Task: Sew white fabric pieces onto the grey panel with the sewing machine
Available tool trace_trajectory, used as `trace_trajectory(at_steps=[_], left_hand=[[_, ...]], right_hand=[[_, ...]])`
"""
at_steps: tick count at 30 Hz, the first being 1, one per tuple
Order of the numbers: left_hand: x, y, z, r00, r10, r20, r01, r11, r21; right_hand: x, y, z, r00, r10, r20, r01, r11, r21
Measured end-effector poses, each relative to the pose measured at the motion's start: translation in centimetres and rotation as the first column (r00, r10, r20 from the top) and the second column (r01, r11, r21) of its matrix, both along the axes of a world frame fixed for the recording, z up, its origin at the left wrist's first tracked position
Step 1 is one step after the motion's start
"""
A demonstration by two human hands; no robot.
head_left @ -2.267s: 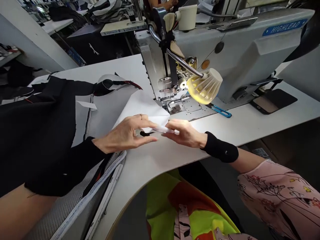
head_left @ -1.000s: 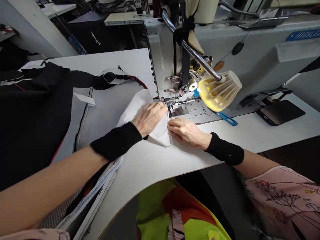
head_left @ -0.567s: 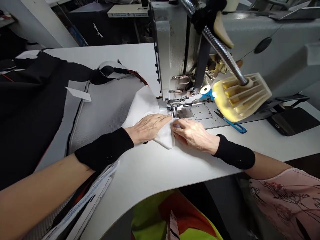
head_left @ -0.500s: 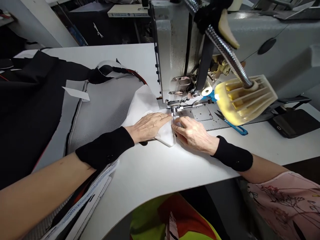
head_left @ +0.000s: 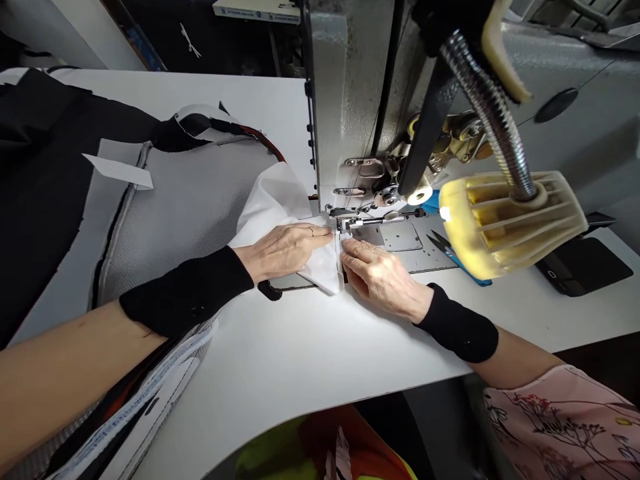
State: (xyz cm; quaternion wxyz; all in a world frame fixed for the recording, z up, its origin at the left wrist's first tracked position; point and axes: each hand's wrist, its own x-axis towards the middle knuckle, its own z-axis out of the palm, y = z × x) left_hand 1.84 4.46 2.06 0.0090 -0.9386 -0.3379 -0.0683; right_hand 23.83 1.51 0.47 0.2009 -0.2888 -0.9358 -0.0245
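White fabric [head_left: 320, 270] lies under the presser foot [head_left: 344, 225] of a grey sewing machine [head_left: 327, 107], its near corner on the white table. My left hand [head_left: 287, 250] rests flat on this fabric with fingers stretched toward the foot. Just right of the foot, my right hand [head_left: 377, 275] has its fingers bent and pressed together at the fabric's right edge. The fingertips of both hands are close to the foot, one hand on each side of the seam line. Grey mesh fabric [head_left: 185, 193] joined to black fabric [head_left: 60, 147] spreads out on the left.
A yellowish lamp [head_left: 510, 220] on a flexible metal neck hangs right of the needle area. Blue-handled scissors [head_left: 467, 267] lie beneath it, near a black device [head_left: 583, 267]. More layered fabric [head_left: 165, 393] hangs over the table's front edge below my left arm.
The view has moved closer to the machine and tilted down slightly. The grey mesh and white fabric appear a little farther left. Both hands keep nearly the same places beside the foot.
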Motion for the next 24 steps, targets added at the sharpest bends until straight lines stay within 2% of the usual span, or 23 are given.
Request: trace_trajectory(at_steps=[6,16,24], left_hand=[[0.21,-0.26,0.08,1.000,-0.013,-0.018,0.014,1.000,0.024],[0.30,-0.38,-0.03,0.998,-0.065,0.009,0.064,0.996,0.061],[0.41,-0.49,0.12,0.999,-0.041,-0.013,0.042,0.998,0.040]], right_hand=[[-0.02,0.12,0.29,1.000,-0.005,0.018,0.006,0.998,-0.061],[-0.02,-0.12,0.36,0.999,-0.031,0.036,0.032,0.999,-0.033],[0.06,-0.04,0.32,0.999,-0.026,0.023,0.027,0.999,-0.033]])
